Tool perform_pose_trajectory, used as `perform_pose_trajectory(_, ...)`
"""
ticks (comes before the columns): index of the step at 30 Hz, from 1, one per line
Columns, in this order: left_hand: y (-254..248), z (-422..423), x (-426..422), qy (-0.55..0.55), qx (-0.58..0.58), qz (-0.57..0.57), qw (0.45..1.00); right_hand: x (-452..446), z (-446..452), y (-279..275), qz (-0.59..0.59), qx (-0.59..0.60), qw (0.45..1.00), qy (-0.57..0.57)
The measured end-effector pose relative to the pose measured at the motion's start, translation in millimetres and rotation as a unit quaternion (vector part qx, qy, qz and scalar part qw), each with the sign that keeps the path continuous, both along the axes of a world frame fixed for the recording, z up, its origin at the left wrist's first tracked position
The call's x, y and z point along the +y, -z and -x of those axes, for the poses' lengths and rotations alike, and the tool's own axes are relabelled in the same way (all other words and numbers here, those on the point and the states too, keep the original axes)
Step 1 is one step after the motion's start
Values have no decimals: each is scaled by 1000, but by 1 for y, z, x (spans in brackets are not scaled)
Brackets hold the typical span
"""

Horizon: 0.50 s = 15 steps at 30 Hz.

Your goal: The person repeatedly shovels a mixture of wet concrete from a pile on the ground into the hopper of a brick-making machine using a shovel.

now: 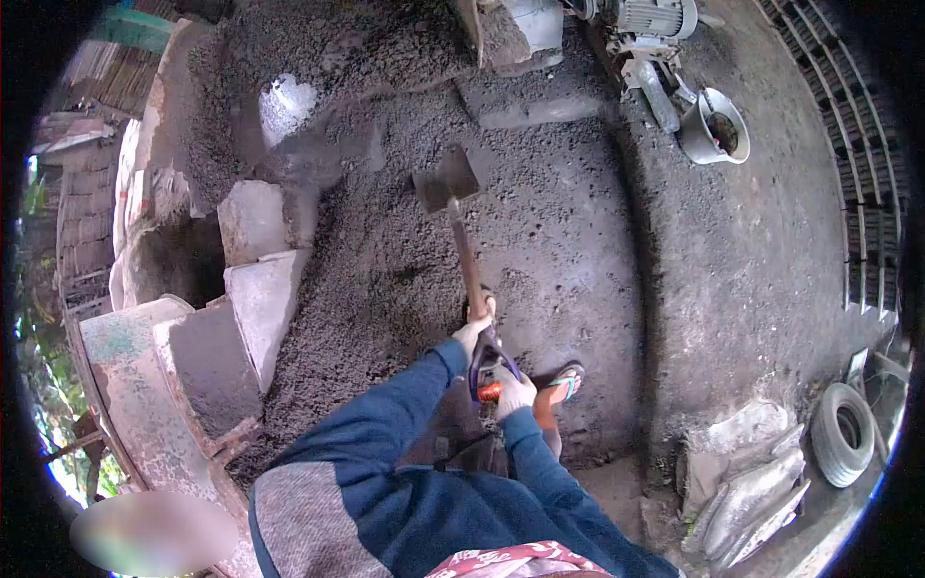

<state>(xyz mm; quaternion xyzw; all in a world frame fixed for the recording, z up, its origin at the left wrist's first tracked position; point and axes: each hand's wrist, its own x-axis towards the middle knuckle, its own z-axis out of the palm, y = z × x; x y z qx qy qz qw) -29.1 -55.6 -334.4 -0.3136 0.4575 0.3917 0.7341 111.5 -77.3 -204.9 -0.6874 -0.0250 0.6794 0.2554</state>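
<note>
A shovel (464, 246) reaches away from me, its flat metal blade (446, 179) over the dark crumbly soil-like material (385, 260). My left hand (476, 329) is wrapped round the lower part of its wooden shaft. At the near end, my right hand (515, 391) is closed on the purple D-shaped handle, by its orange grip (489, 393). The blade looks bare apart from some dirt; whether it touches the ground I cannot tell. Both of my arms are in blue sleeves. A foot in a sandal (566, 381) shows beside the right hand.
Broken slabs (265, 299) and a curved rusty wall (145, 356) border the left. A low ledge (665, 289) runs along the right, with a white bucket (715, 127), a motor (650, 16), stacked sacks (747, 482) and a tire (842, 433). A white patch (286, 106) lies on the far heap.
</note>
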Motion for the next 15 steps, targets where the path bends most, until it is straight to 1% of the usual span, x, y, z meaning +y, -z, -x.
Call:
perform_pose_trajectory(1, 12, 9, -11, -18, 10, 17, 1000, -1, 11, 5, 5, 37, 999, 22)
perform_pose_trajectory(2, 44, 18, -41, 71, 109, 1, 991, -11, 19, 14, -5, 32, 999, 28)
perform_pose_trajectory(3, 74, 26, -70, 167, 206, 0, 964, -26, 28, 22, -14, 28, 999, 35)
perform_pose_trajectory(4, 35, 35, -62, 261, 262, 41, 928, -36, 36, 20, 23, 22, 999, 25)
perform_pose_trajectory(5, -32, 39, -42, 350, 314, 81, 879, -42, 42, 16, 59, 16, 998, 13)
perform_pose_trajectory(6, -54, 51, -29, 370, 309, 91, 871, -44, 54, 11, 41, 41, 998, 38)
perform_pose_trajectory(7, -65, 67, -10, 390, 308, 99, 862, -30, 73, 0, 28, 28, 999, 38)
perform_pose_trajectory(8, -59, 83, 13, 409, 308, 103, 853, -2, 104, 9, -33, 78, 993, 82)
perform_pose_trajectory(9, -29, 110, 38, 407, 320, 91, 850, 30, 135, 22, -91, 126, 980, 126)
perform_pose_trajectory(11, 80, 195, 114, 352, 338, 54, 871, 83, 188, 106, -155, 90, 984, 27)
perform_pose_trajectory(12, 114, 216, 130, 356, 361, 51, 861, 103, 192, 110, -95, 84, 991, 32)
perform_pose_trajectory(13, 143, 214, 129, 405, 424, 38, 809, 118, 188, 108, -38, 76, 996, 35)
perform_pose_trajectory(15, 171, 173, 69, 498, 519, 31, 694, 88, 133, 140, -68, 180, 981, -32)
